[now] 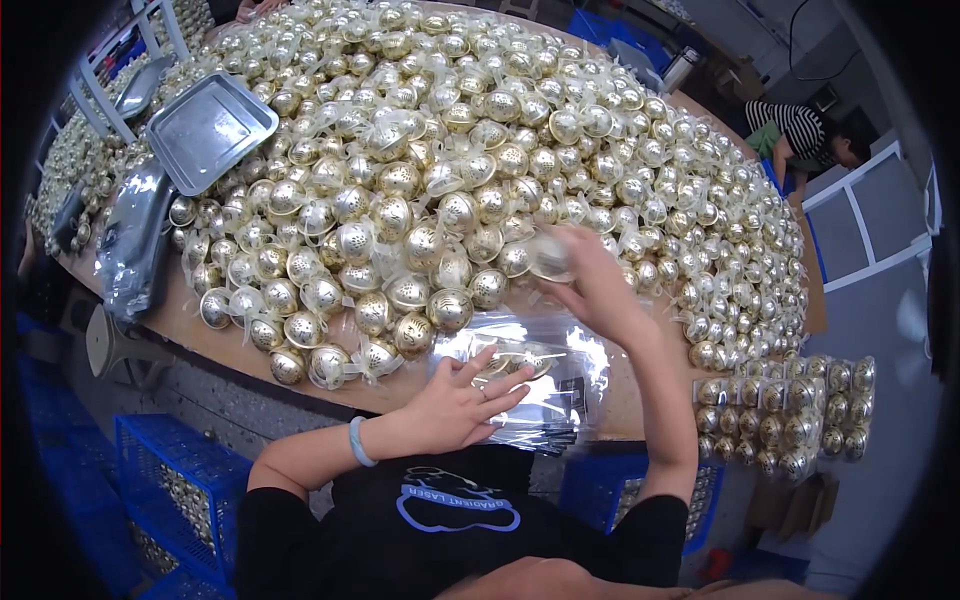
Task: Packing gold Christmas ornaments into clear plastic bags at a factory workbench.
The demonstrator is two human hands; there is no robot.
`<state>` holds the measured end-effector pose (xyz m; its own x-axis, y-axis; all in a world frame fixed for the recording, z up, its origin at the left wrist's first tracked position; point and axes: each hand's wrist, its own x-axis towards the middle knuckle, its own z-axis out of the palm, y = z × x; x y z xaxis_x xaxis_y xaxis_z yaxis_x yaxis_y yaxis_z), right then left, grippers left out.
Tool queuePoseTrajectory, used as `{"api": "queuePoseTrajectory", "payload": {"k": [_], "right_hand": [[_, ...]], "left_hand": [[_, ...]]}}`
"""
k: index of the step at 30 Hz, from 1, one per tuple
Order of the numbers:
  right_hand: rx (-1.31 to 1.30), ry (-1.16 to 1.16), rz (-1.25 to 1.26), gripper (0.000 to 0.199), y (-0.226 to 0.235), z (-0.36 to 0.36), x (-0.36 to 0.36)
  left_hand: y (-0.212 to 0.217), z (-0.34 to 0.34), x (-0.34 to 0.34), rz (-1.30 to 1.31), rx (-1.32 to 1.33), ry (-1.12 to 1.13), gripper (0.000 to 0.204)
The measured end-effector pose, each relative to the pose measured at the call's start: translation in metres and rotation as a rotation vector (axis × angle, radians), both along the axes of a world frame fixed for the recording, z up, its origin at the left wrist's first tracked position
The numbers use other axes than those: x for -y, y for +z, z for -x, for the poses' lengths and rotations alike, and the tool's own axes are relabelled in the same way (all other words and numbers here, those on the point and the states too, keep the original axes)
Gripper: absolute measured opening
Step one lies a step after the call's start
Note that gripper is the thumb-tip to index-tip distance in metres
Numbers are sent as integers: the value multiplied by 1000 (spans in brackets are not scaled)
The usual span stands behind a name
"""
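Huge heap of gold pierced metal balls point(450, 150) covers most of the wooden tabletop point(200, 330), each one seemingly in a thin clear wrap. Left hand point(462, 395) lies flat with fingers spread on a stack of clear plastic bags point(540, 380) at the near edge, pinning it down; its grip is wide, not holding anything. Right hand point(590, 280) is lifted just above the bags, fingers closed around one gold ball point(550, 255), which is blurred. The pile crowds right up against the bags from the far side. An empty metal tray point(210, 130) sits on the heap at the far left, and a grey plastic bundle point(135, 240) lies along the left edge. Packed rows of balls point(790, 415) sit to the right, blue crates point(170, 490) underneath. Another person in a striped top point(795, 125) is bent over at the far right.
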<state>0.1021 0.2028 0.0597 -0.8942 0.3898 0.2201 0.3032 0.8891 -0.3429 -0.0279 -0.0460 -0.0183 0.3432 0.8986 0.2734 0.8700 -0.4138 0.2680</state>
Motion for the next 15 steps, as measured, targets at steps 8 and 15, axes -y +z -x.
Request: {"api": "queuePoseTrajectory", "payload": {"k": [8, 15], "right_hand": [[-35, -381, 657, 67, -63, -186, 74], [-15, -325, 719, 58, -48, -190, 50]], "left_hand": [[10, 5, 2, 143, 18, 22, 87], [4, -1, 0, 105, 38, 31, 85]]}}
